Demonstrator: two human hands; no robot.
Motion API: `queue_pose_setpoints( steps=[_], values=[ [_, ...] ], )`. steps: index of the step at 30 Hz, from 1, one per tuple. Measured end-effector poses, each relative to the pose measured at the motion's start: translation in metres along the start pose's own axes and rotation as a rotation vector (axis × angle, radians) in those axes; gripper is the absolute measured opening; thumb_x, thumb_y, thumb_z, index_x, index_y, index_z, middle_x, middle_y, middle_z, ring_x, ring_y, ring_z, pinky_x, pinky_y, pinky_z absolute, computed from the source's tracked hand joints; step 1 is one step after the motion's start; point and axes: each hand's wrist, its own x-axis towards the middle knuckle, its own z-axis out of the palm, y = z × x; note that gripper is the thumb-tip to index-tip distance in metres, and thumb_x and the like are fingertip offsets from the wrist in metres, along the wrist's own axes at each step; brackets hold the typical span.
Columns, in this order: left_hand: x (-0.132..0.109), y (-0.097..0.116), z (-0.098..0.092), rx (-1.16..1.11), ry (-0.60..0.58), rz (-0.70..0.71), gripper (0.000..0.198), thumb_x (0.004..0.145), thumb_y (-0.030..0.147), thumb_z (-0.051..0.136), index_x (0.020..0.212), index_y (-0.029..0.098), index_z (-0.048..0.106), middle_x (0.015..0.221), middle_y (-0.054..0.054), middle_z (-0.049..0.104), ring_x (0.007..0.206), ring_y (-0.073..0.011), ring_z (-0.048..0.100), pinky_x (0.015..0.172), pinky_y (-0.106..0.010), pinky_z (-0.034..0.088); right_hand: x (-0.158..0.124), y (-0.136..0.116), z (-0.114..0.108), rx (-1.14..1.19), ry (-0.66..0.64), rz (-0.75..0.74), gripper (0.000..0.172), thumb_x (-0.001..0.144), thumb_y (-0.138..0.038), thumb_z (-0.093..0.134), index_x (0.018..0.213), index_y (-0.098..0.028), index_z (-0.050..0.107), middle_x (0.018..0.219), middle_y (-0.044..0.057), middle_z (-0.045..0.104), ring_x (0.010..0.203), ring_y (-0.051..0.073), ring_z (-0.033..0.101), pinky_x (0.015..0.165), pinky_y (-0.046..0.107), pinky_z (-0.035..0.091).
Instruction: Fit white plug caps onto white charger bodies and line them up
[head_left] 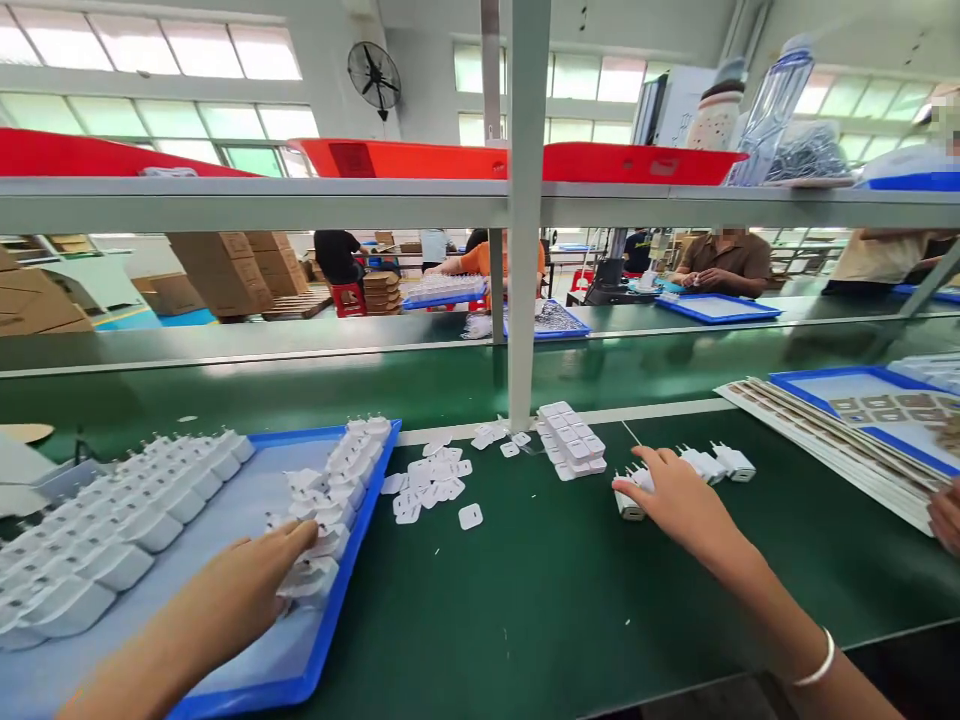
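My left hand (244, 585) reaches into a blue tray (352, 570) at the near left and its fingertips close on a white charger plug (309, 578) in a column of plugs. More white plugs (112, 530) fill the tray in rows. My right hand (679, 500), with a bracelet on the wrist, rests on the green table over a short row of white plugs (712, 462); its fingers curl round one plug (628, 503) at the row's left end.
Loose white stickers (431, 485) and a stack of white pieces (574, 440) lie mid-table by a grey shelf post (525, 210). Flat cardboard sheets and a blue tray (862, 415) sit right. Another person's hand (946, 515) shows at the right edge. Workers sit beyond.
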Motion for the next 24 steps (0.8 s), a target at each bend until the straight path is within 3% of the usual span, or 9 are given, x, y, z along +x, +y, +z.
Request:
queue_pose_setpoints(
  steps=[2, 5, 7, 10, 13, 17, 20, 22, 24],
  values=[
    [-0.007, -0.015, 0.006, 0.104, 0.024, 0.094, 0.053, 0.071, 0.014, 0.036, 0.114, 0.016, 0.065, 0.114, -0.007, 0.071, 0.092, -0.0267, 0.069, 0.081, -0.043, 0.052, -0.009, 0.019, 0.008, -0.079, 0.058, 0.076, 0.066, 0.089, -0.046, 0.057, 0.142, -0.009, 0.045, 0.137, 0.021, 0.046, 0.126, 0.04, 0.041, 0.093, 0.048, 0.04],
    [-0.014, -0.012, 0.008, 0.252, 0.253, 0.216, 0.042, 0.087, 0.027, 0.03, 0.114, 0.015, 0.06, 0.107, -0.009, 0.072, 0.086, -0.0272, 0.069, 0.076, -0.044, 0.052, -0.016, 0.03, 0.027, -0.252, 0.158, 0.092, 0.07, 0.087, -0.056, 0.058, 0.142, -0.014, 0.045, 0.135, 0.016, 0.049, 0.126, 0.034, 0.042, 0.094, 0.039, 0.043],
    [-0.016, 0.01, 0.003, 0.277, 0.387, 0.326, 0.036, 0.095, 0.034, 0.032, 0.112, 0.016, 0.057, 0.099, -0.007, 0.072, 0.081, -0.0243, 0.069, 0.07, -0.039, 0.053, -0.016, 0.028, 0.038, -0.366, 0.221, 0.102, 0.071, 0.088, -0.059, 0.057, 0.141, -0.014, 0.047, 0.13, 0.017, 0.051, 0.122, 0.034, 0.045, 0.092, 0.038, 0.044],
    [-0.016, 0.061, -0.005, 0.146, 0.505, 0.476, 0.023, 0.098, 0.029, 0.038, 0.107, 0.02, 0.056, 0.091, -0.002, 0.072, 0.077, -0.0186, 0.069, 0.067, -0.03, 0.054, -0.012, 0.02, 0.044, -0.418, 0.23, 0.141, 0.067, 0.091, -0.049, 0.056, 0.143, -0.008, 0.045, 0.122, 0.022, 0.053, 0.114, 0.039, 0.049, 0.09, 0.045, 0.042],
    [-0.019, 0.106, 0.001, -0.061, 0.454, 0.581, 0.02, 0.096, 0.015, 0.038, 0.099, 0.02, 0.057, 0.086, -0.001, 0.069, 0.073, -0.0147, 0.067, 0.065, -0.025, 0.053, -0.007, 0.018, 0.044, -0.402, 0.192, 0.16, 0.06, 0.09, -0.033, 0.055, 0.141, -0.004, 0.045, 0.112, 0.024, 0.058, 0.108, 0.043, 0.053, 0.088, 0.051, 0.041],
    [-0.027, 0.135, 0.027, -0.182, 0.329, 0.557, 0.023, 0.092, 0.006, 0.038, 0.092, 0.018, 0.057, 0.084, -0.003, 0.067, 0.073, -0.0165, 0.064, 0.065, -0.029, 0.054, -0.01, 0.018, 0.042, -0.316, 0.122, 0.09, 0.063, 0.088, -0.032, 0.054, 0.143, -0.005, 0.038, 0.123, 0.019, 0.057, 0.113, 0.035, 0.055, 0.093, 0.045, 0.044],
    [-0.034, 0.152, 0.041, -0.168, 0.409, 0.535, 0.032, 0.088, 0.009, 0.046, 0.118, 0.014, 0.057, 0.113, -0.011, 0.066, 0.103, -0.0228, 0.064, 0.085, -0.035, 0.056, -0.025, 0.001, 0.041, -0.146, 0.002, -0.045, 0.073, 0.081, -0.037, 0.061, 0.144, -0.014, 0.032, 0.128, 0.011, 0.056, 0.115, 0.023, 0.056, 0.096, 0.031, 0.044],
    [-0.037, 0.167, 0.046, -0.105, 0.449, 0.524, 0.053, 0.084, 0.013, 0.053, 0.136, 0.01, 0.048, 0.137, -0.016, 0.055, 0.125, -0.0304, 0.054, 0.097, -0.044, 0.052, -0.042, -0.021, 0.041, 0.055, -0.13, -0.156, 0.077, 0.075, -0.034, 0.064, 0.143, -0.018, 0.032, 0.122, 0.008, 0.057, 0.107, 0.02, 0.058, 0.095, 0.03, 0.045],
    [-0.037, 0.181, 0.049, -0.042, 0.468, 0.531, 0.064, 0.081, 0.014, 0.055, 0.144, 0.009, 0.042, 0.146, -0.017, 0.046, 0.133, -0.0364, 0.045, 0.101, -0.051, 0.048, -0.061, -0.047, 0.043, 0.203, -0.25, -0.276, 0.081, 0.069, -0.026, 0.063, 0.143, -0.019, 0.031, 0.119, 0.007, 0.057, 0.104, 0.02, 0.059, 0.095, 0.031, 0.045]
  ],
)
